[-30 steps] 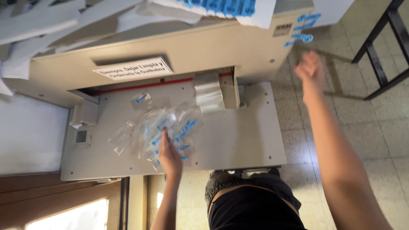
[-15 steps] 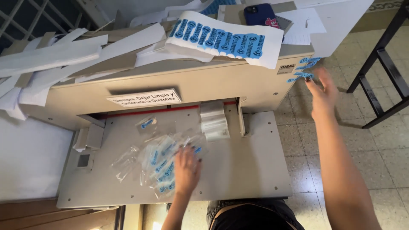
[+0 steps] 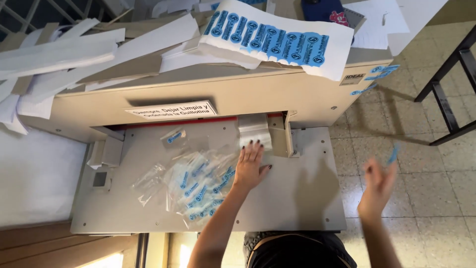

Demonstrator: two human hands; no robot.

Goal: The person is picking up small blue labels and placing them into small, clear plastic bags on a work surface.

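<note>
left hand (image 3: 249,168): spread flat, fingertips touching the paper stack (image 3: 254,134), which lies just ahead
right hand (image 3: 378,184): off the tabletop (image 3: 297,198), blurred, pinching a blue strip (image 3: 392,155)
nearer hand: left

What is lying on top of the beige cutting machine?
On the machine top lie a white sheet printed with blue labels, many white paper strips, more white paper and a dark blue object. The surface beneath them is mostly covered.
</note>
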